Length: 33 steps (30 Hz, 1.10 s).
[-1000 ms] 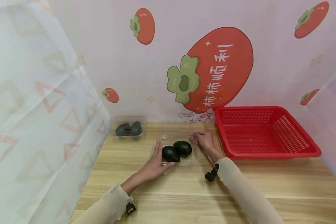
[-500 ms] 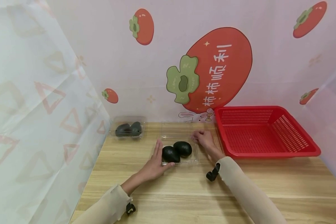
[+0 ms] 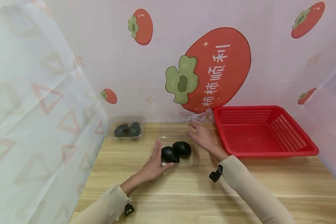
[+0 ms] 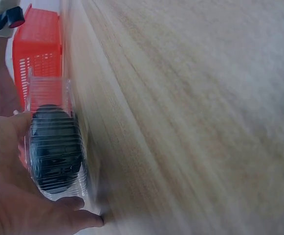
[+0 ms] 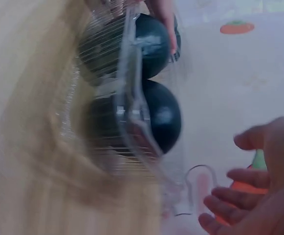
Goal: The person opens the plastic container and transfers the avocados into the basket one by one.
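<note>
Two dark green avocados point(image 3: 182, 149) lie in a clear plastic clamshell box point(image 3: 194, 160), whose lid point(image 3: 172, 130) is folded open toward the wall. My left hand point(image 3: 152, 168) rests against the box's left side, fingers straight and thumb along the front edge. In the left wrist view, that hand point(image 4: 14, 181) spans the box's ribbed wall, with one avocado point(image 4: 56, 147) showing through. Over the right part of the lid, my right hand point(image 3: 202, 137) reaches with its fingers spread. The right wrist view shows this hand point(image 5: 259, 186) holding nothing, apart from the box.
A second clear box point(image 3: 141, 133) with two avocados point(image 3: 121, 130) stands at the back left by the wall. To the right sits a red perforated plastic basket point(image 3: 271, 154). A wall sheet printed with persimmons point(image 3: 221, 71) closes off the back of the wooden table point(image 3: 184, 199).
My right hand has left the box's right back corner, moving up and over the open lid while its fingers spread. My left hand stays against the box.
</note>
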Each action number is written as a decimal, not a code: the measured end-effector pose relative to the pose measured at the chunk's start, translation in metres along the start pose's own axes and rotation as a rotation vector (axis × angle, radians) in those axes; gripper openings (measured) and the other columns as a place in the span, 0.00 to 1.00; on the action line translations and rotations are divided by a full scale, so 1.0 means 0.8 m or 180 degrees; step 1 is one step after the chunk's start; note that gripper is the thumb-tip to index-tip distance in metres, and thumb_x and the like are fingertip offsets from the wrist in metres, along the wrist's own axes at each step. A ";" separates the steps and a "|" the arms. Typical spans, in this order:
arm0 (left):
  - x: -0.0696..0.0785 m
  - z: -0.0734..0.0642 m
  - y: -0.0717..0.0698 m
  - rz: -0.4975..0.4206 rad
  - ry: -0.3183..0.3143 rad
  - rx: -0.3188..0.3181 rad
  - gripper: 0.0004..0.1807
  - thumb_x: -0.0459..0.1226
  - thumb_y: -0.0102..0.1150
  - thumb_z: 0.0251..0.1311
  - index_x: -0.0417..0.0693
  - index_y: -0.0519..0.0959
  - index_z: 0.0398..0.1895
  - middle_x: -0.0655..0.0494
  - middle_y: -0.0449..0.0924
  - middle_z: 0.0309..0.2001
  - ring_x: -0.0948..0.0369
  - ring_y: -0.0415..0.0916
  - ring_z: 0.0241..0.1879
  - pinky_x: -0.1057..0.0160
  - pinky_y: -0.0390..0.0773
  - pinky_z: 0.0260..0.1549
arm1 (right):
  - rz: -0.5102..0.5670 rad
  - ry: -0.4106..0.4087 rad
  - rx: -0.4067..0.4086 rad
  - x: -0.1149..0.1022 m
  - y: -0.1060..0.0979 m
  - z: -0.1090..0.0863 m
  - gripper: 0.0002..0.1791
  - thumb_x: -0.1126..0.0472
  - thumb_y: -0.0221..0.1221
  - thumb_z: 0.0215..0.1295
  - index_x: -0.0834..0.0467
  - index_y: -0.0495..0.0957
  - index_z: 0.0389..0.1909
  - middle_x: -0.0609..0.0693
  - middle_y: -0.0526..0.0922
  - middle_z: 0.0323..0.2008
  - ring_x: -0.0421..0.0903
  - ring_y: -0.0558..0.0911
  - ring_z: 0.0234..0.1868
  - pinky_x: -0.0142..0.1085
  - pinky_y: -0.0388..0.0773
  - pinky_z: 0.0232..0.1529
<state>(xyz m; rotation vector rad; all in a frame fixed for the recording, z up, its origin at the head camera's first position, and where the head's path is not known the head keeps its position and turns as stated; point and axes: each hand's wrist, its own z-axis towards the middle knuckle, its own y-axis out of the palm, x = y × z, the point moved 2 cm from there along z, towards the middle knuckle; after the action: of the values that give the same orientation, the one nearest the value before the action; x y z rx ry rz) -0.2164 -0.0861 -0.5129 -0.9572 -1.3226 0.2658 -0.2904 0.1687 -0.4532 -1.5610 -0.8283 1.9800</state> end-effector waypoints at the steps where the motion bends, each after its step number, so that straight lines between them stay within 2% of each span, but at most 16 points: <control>1: 0.000 0.000 0.000 0.0003 -0.0002 0.0000 0.62 0.59 0.60 0.74 0.38 0.29 0.85 0.41 0.22 0.86 0.37 0.47 0.82 0.31 0.59 0.73 | -0.0088 -0.0140 -0.0092 -0.005 -0.002 -0.001 0.28 0.62 0.65 0.71 0.66 0.76 0.70 0.64 0.79 0.68 0.64 0.78 0.67 0.59 0.77 0.66; 5: 0.001 0.000 -0.001 -0.0002 0.0004 0.0021 0.61 0.59 0.60 0.74 0.37 0.29 0.85 0.40 0.22 0.86 0.37 0.47 0.82 0.30 0.59 0.73 | -0.0476 -0.0680 -0.0581 -0.022 -0.011 -0.007 0.31 0.61 0.69 0.69 0.64 0.75 0.71 0.63 0.76 0.71 0.64 0.73 0.73 0.60 0.73 0.70; 8: 0.002 0.000 -0.001 -0.0003 0.0009 0.0022 0.61 0.58 0.60 0.74 0.37 0.30 0.85 0.40 0.23 0.86 0.37 0.47 0.82 0.30 0.59 0.73 | -0.0752 -0.1019 -0.0930 -0.029 -0.015 -0.010 0.33 0.59 0.70 0.68 0.62 0.74 0.72 0.62 0.75 0.72 0.62 0.72 0.73 0.58 0.75 0.69; 13: 0.001 0.000 -0.001 -0.0002 -0.0006 0.0002 0.61 0.57 0.61 0.74 0.37 0.29 0.85 0.40 0.22 0.86 0.36 0.48 0.81 0.29 0.59 0.72 | -0.0942 -0.1456 -0.1389 -0.036 -0.020 -0.011 0.37 0.59 0.74 0.64 0.60 0.74 0.73 0.60 0.75 0.73 0.61 0.72 0.73 0.58 0.74 0.69; 17: 0.000 0.001 0.000 -0.0003 -0.0028 -0.0030 0.62 0.58 0.60 0.74 0.38 0.29 0.85 0.42 0.21 0.86 0.38 0.48 0.81 0.30 0.58 0.73 | -0.0916 -0.1556 -0.1775 -0.043 -0.023 -0.008 0.42 0.61 0.78 0.59 0.58 0.74 0.74 0.58 0.73 0.75 0.60 0.71 0.75 0.58 0.72 0.71; 21: 0.000 0.001 -0.001 0.0016 -0.0004 -0.0042 0.61 0.59 0.60 0.74 0.38 0.29 0.85 0.42 0.20 0.86 0.39 0.45 0.82 0.31 0.58 0.74 | -0.1048 -0.1606 -0.2052 -0.050 -0.024 -0.007 0.46 0.63 0.80 0.54 0.56 0.73 0.75 0.57 0.70 0.77 0.59 0.69 0.76 0.57 0.73 0.71; 26: 0.000 0.001 -0.002 0.0079 0.0010 -0.0056 0.61 0.59 0.59 0.74 0.38 0.29 0.85 0.42 0.21 0.86 0.41 0.45 0.83 0.33 0.59 0.74 | -0.1249 -0.1703 -0.2236 -0.057 -0.020 -0.005 0.47 0.62 0.81 0.52 0.55 0.74 0.75 0.56 0.71 0.76 0.59 0.70 0.75 0.57 0.73 0.70; 33: 0.000 0.000 -0.001 0.0104 0.0018 -0.0047 0.61 0.59 0.59 0.74 0.38 0.30 0.85 0.41 0.21 0.86 0.40 0.45 0.83 0.34 0.61 0.74 | -0.1424 -0.1828 -0.2380 -0.062 -0.007 0.001 0.48 0.64 0.82 0.50 0.59 0.73 0.74 0.57 0.72 0.75 0.57 0.71 0.75 0.54 0.69 0.74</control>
<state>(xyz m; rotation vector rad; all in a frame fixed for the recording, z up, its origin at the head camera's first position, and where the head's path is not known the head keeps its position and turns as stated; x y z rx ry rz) -0.2169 -0.0865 -0.5119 -0.9919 -1.3061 0.2786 -0.2793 0.1382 -0.4153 -0.9519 -2.1253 1.8710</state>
